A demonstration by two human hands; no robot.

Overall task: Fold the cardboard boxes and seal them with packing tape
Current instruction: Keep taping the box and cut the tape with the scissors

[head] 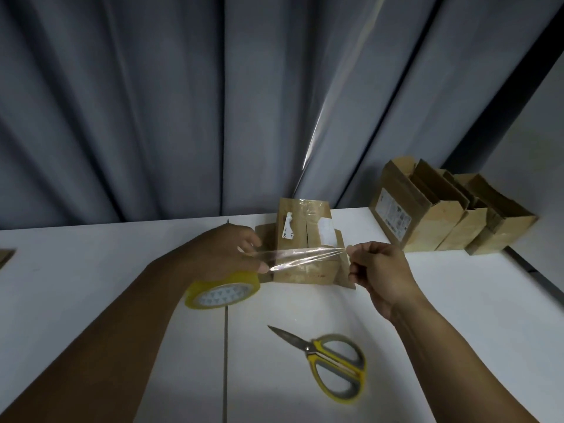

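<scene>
A small cardboard box lies on the white table near the far edge, with clear tape on its far end. My left hand grips a yellow-rimmed roll of clear packing tape just left of the box. A strip of clear tape stretches from the roll across the front of the box. My right hand pinches the free end of that strip at the box's right side.
Yellow-handled scissors lie shut on the table in front of the box. Several open cardboard boxes stand in a row at the back right. Grey curtains hang behind the table. A brown cardboard piece shows at the left edge.
</scene>
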